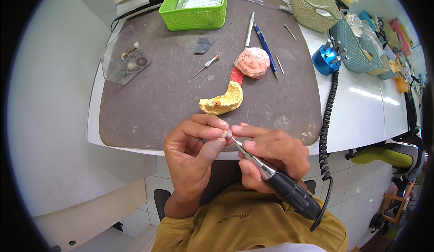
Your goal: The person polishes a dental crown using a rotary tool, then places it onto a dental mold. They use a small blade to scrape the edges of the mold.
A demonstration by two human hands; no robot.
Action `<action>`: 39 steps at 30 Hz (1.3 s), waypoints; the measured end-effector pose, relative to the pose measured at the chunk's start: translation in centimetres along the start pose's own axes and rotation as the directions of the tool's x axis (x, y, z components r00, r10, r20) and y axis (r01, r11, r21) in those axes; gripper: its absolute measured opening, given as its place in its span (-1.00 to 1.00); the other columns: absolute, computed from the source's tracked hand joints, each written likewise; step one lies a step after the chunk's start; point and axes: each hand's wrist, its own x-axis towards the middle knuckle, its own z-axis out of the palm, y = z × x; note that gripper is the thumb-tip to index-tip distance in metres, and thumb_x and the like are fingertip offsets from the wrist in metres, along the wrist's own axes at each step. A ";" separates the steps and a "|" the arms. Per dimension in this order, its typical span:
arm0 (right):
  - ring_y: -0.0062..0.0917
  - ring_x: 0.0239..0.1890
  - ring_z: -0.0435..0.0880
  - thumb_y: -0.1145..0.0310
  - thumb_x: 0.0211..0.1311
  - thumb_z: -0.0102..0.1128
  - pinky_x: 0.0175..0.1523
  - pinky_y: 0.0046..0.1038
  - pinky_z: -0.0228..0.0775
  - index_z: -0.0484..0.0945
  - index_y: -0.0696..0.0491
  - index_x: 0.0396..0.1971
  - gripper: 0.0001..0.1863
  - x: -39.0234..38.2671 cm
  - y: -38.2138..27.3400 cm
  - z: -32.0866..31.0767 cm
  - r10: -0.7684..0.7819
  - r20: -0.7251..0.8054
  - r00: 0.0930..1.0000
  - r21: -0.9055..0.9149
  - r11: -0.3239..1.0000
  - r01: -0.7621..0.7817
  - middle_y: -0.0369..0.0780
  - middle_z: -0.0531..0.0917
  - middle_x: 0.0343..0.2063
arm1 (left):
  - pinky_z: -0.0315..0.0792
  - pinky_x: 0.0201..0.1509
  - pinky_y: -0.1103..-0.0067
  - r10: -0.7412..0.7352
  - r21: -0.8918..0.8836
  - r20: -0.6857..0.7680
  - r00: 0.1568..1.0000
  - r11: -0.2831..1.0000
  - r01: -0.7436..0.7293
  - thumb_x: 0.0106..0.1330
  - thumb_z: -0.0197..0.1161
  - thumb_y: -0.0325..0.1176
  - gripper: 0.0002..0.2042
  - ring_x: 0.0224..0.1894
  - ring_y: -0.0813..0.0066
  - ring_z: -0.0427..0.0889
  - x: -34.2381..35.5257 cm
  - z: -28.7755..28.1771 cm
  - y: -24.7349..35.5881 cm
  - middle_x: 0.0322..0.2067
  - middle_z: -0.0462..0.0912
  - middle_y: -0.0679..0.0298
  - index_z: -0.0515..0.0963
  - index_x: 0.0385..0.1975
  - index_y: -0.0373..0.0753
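Between its fingertips my left hand [192, 145] pinches a small tooth-coloured dental crown [224, 134]. My right hand [275, 152] is closed around a black and silver rotary handpiece [285, 186]. The handpiece's pale blue tip [229, 135] meets or nearly meets the crown; the fingers partly hide the spot. Just beyond my hands lies a yellow plaster dental model [226, 102] with an orange square on it. Behind it, a pink and white plaster model [252, 63] rests near a red strip [236, 75].
Across the brown mat [149, 116] lie a small screwdriver [206, 65], a blue pencil [266, 48] and a metal tool [249, 30]. A clear container [125, 57] stands left, a green basket [194, 16] behind. At right, a coiled black cord [330, 111] hangs beside a blue bur holder [326, 59].
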 end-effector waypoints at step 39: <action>-0.22 -0.26 0.80 0.58 -0.12 0.47 -0.08 -0.25 0.70 0.61 0.23 -0.30 -0.69 0.4 -0.3 -0.1 0.017 0.005 1.000 -0.001 1.000 -0.017 -0.08 0.73 -0.43 | 0.66 -0.03 0.49 -0.019 0.023 0.026 0.999 1.000 0.019 0.19 0.29 -0.74 -0.78 -0.13 0.43 0.66 0.1 -0.4 0.0 -0.21 0.60 0.08 0.47 -0.27 -0.33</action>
